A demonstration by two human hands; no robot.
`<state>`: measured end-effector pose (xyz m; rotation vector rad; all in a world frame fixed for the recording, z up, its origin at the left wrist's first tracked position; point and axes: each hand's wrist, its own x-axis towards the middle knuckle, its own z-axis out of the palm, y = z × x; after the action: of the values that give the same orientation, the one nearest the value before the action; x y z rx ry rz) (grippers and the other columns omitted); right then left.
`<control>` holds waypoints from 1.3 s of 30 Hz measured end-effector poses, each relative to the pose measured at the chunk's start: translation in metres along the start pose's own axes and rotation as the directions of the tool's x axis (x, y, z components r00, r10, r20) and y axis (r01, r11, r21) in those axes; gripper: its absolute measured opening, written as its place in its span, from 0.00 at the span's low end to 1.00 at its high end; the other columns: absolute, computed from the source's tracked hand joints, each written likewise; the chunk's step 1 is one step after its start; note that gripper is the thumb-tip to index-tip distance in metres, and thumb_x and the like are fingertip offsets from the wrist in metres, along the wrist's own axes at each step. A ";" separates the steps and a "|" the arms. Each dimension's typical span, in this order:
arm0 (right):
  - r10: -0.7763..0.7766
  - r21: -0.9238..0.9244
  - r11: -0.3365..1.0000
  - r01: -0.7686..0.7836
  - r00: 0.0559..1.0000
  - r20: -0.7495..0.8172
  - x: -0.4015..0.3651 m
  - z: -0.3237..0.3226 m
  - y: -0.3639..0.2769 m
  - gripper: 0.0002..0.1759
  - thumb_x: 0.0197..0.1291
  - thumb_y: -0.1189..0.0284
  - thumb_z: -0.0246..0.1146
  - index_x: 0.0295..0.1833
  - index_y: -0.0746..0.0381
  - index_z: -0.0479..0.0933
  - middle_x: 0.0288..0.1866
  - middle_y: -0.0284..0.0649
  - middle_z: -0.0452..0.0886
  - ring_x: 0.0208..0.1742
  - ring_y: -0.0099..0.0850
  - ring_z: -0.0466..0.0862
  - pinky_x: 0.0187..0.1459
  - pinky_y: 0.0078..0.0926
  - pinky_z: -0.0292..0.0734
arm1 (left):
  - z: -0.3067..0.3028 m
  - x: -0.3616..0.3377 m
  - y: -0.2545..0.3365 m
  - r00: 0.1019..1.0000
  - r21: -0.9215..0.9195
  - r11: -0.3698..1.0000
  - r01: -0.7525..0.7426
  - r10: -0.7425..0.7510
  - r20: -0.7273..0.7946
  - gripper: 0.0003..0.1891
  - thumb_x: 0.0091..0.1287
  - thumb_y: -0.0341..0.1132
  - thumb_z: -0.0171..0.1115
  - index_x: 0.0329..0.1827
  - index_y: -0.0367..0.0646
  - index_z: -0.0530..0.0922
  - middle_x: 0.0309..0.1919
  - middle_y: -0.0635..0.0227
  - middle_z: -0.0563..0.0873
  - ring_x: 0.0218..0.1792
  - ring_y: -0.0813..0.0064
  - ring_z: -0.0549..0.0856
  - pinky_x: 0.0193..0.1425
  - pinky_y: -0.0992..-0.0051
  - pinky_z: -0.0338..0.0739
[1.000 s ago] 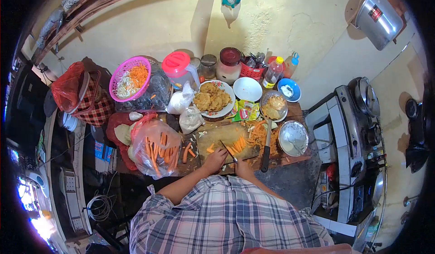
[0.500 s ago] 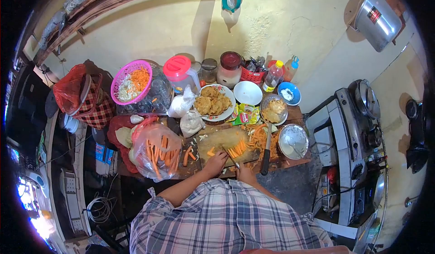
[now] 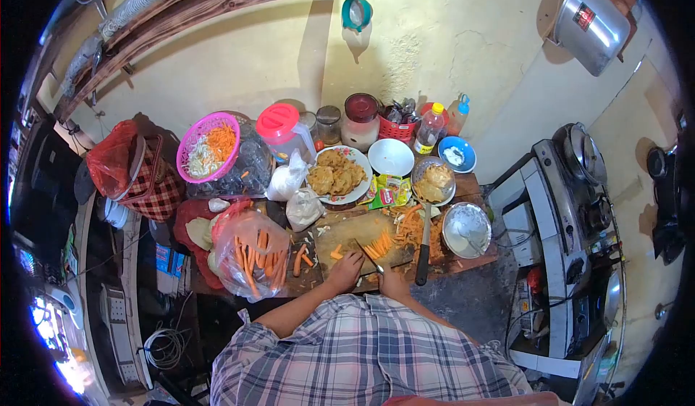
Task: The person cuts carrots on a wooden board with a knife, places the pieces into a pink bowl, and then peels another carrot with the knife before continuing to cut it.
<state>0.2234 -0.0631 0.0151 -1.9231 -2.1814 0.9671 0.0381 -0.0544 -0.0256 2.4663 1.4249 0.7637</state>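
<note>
My right hand (image 3: pixel 393 283) is closed around the handle of a small knife (image 3: pixel 371 260) at the front edge of the wooden cutting board (image 3: pixel 346 227). Its blade points up and left across the board. My left hand (image 3: pixel 348 268) rests at the board's front left with fingers curled beside the blade; whatever they pinch is hidden. Cut carrot sticks (image 3: pixel 378 245) lie in a pile just right of the blade, and a few carrot pieces (image 3: pixel 337 252) lie above my left fingers. Orange shreds (image 3: pixel 409 231) cover the board's right side.
A larger knife (image 3: pixel 424 250) with a black handle lies at right, beside a bowl of white mixture (image 3: pixel 467 229). A clear bag of carrots (image 3: pixel 250 252) sits at left. Behind are a plate of fritters (image 3: pixel 337 173), a pink basket of shreds (image 3: pixel 209 147) and a pink-lidded pitcher (image 3: pixel 284 134).
The view has tilted slightly, so the table's things sit a little lower in the picture. Both hands stay at the board's front edge, the knife still between them.
</note>
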 end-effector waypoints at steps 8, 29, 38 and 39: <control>-0.043 0.212 0.974 0.084 0.981 -0.192 -0.007 -0.004 0.018 0.12 0.63 0.64 0.55 0.40 0.64 0.68 0.22 0.57 0.76 0.26 0.57 0.79 0.27 0.51 0.71 | -0.009 0.023 -0.013 1.000 -0.039 0.999 -0.028 0.028 -0.001 0.19 0.55 0.30 0.59 0.51 0.39 0.76 0.50 0.57 0.78 0.53 0.56 0.75 0.53 0.61 0.73; -0.170 0.001 0.985 0.171 0.980 -0.098 0.015 -0.006 0.015 0.17 0.66 0.59 0.50 0.39 0.63 0.71 0.18 0.51 0.75 0.19 0.49 0.78 0.21 0.46 0.72 | -0.062 0.005 -0.045 0.915 0.026 0.955 0.294 -0.289 0.281 0.10 0.50 0.34 0.67 0.32 0.40 0.79 0.38 0.60 0.78 0.44 0.58 0.80 0.46 0.63 0.76; -0.153 0.074 0.984 0.164 0.978 -0.141 0.021 0.019 0.040 0.19 0.64 0.57 0.53 0.36 0.64 0.73 0.18 0.51 0.76 0.20 0.50 0.79 0.23 0.48 0.73 | -0.060 0.022 -0.041 0.905 -0.176 0.911 0.374 -0.317 0.282 0.07 0.55 0.31 0.62 0.34 0.40 0.82 0.31 0.55 0.83 0.37 0.55 0.82 0.43 0.61 0.76; -0.123 0.071 0.988 0.134 0.982 -0.142 0.019 0.015 0.036 0.18 0.64 0.58 0.52 0.36 0.64 0.73 0.18 0.52 0.77 0.21 0.51 0.79 0.24 0.49 0.74 | -0.050 0.025 -0.046 0.919 -0.227 0.909 0.349 -0.284 0.275 0.07 0.55 0.30 0.61 0.35 0.39 0.82 0.32 0.55 0.83 0.37 0.55 0.82 0.43 0.61 0.76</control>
<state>0.2441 -0.0506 -0.0213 -1.7343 -2.1257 0.8612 -0.0129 -0.0135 0.0066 1.9745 1.4700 0.5328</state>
